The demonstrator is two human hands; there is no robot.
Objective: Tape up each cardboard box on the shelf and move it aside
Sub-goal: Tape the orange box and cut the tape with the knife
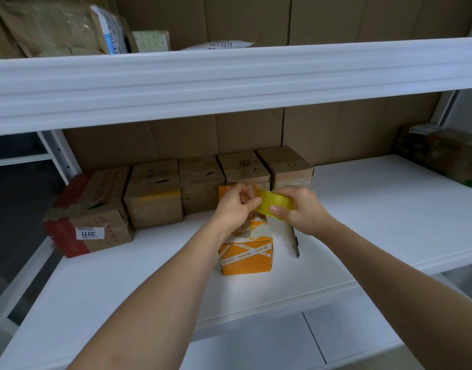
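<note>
An orange and white cardboard box [245, 256] stands on the white shelf [389, 209], in the middle. Above its top, my right hand [300, 210] grips a yellowish roll of tape [276, 206]. My left hand [236, 206] pinches the tape's free end just to the left of the roll. Both hands hide most of the box's top. Behind it, several brown cardboard boxes [200, 182] stand in a row along the back of the shelf.
A red-edged brown box [90, 222] with a white label sits at the left end of the row. A thin dark tool [296, 245] lies on the shelf right of the orange box. A dark wrapped parcel [443, 153] lies far right. The upper shelf [229, 78] overhangs.
</note>
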